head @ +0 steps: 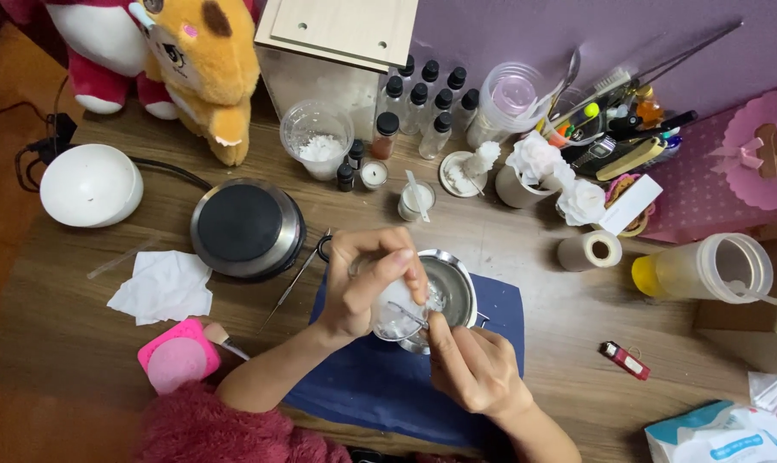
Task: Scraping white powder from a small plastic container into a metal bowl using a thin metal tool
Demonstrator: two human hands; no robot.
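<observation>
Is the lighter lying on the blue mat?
No: the red lighter lies on the bare wooden table, right of the blue mat and apart from it.

Your left hand (pixel 363 283) wraps over a small clear glass cup (pixel 397 313), tipping it above the steel bowl (pixel 451 287) that sits on the blue cloth (pixel 388 377) near the front edge of the surface (pixel 105 343). Your right hand (pixel 474 369) pinches a thin metal tool (pixel 410 315), its tip inside the cup. Just left of the bowl stands a round black hot plate (pixel 247 227); a white tissue (pixel 164 287) and a pink pad (pixel 178 356) lie toward the front left corner.
</observation>
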